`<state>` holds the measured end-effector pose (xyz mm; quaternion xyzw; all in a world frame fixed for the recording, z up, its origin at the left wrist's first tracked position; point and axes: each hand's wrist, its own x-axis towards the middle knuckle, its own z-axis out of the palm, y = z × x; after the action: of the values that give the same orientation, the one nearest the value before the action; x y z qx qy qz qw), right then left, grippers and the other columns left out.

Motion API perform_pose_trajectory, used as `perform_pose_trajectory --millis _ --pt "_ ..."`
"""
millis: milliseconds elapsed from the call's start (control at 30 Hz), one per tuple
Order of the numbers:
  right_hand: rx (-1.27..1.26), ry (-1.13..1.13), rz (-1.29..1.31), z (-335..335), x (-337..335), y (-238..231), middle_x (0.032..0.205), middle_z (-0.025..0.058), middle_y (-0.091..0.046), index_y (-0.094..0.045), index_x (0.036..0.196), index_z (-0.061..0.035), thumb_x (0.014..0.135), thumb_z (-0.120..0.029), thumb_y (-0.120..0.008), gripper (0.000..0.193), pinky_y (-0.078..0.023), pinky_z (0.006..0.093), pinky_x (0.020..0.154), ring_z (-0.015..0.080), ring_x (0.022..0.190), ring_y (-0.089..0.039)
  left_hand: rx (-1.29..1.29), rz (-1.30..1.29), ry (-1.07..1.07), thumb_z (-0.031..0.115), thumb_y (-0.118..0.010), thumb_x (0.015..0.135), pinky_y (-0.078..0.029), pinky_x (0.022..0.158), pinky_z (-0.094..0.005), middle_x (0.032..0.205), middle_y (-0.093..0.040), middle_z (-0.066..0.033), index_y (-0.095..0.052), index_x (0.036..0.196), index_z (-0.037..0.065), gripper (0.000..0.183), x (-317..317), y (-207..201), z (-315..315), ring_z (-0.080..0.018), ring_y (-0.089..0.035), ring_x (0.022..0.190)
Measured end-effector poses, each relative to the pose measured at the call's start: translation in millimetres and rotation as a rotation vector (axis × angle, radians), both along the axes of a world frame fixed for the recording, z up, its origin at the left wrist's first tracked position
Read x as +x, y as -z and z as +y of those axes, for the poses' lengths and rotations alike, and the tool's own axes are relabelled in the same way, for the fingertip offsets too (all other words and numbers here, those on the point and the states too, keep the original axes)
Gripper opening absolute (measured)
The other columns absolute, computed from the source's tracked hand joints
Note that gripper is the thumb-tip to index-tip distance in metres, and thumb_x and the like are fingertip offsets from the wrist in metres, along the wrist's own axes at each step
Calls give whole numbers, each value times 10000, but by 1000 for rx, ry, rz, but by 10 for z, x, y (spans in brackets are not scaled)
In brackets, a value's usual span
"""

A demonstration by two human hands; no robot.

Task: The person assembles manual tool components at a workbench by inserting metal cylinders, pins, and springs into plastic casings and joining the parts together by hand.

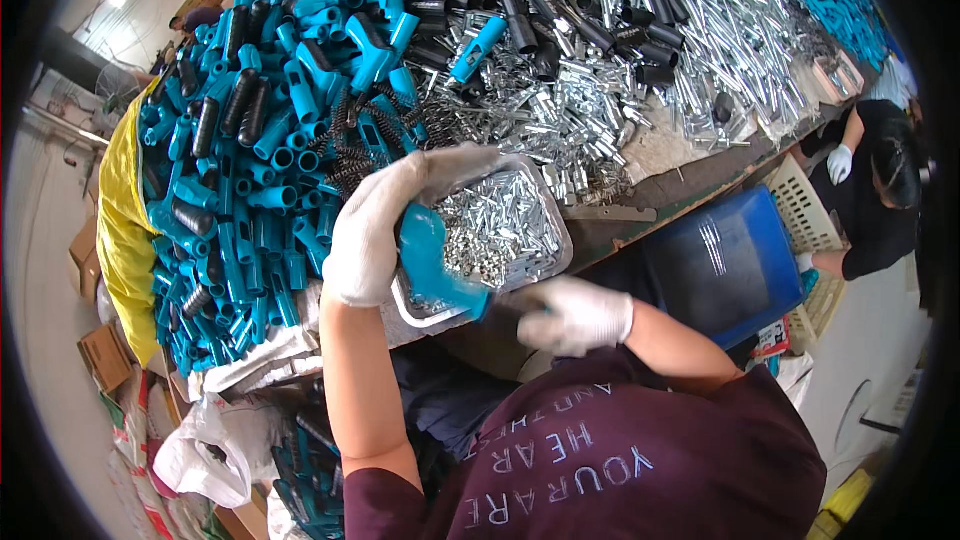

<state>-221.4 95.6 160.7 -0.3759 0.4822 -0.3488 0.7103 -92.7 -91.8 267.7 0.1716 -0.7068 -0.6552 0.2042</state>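
Note:
My left hand (372, 230), in a white glove, grips a teal plastic tool handle (425, 255) over the near left side of a clear tray (566, 240). Small silver pins and nuts (505, 220) fill the tray. The handle is smeared by motion, and its lower end points toward my right hand (580, 318). That hand, also gloved, looks closed just beyond this end. A dark blur shows at its fingertips, too smeared to name.
Teal handles (270, 195) lie heaped at left, with black sleeves (520, 32), springs (350, 155) and silver rods (735, 35) farther along the table. A blue bin (690, 255) stands at right. Beyond it, a person in black (880, 170) works beside a cream crate (800, 205).

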Motion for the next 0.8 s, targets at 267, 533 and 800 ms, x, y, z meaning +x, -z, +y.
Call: perform_pose_trajectory --millis 267,533,800 --pt "-67 -22 -68 68 -18 125 685 -9 -483 -517 1264 -46 998 -252 -528 336 -325 206 403 40 465 -395 46 -25 66 248 -334 1042 -368 1101 -352 1242 -639 -219 -596 1246 -107 486 -144 -3 48 -276 -589 1202" --pt "-23 23 -117 154 -5 111 692 -24 -483 -539 1196 -36 983 -243 -535 297 -332 209 403 48 476 -403 66 -63 166 262 -391 1023 -401 1052 -314 1198 -674 -150 -634 1226 -52 446 -276 37 -5 -212 -603 1159" --pt "-83 10 -187 204 -23 185 643 -7 -483 -541 1200 -47 1020 -286 -488 304 -315 236 375 55 441 -410 3 -96 198 262 -367 1026 -400 1057 -310 1171 -682 -138 -657 1194 -38 450 -407 17 54 -195 -607 1147"
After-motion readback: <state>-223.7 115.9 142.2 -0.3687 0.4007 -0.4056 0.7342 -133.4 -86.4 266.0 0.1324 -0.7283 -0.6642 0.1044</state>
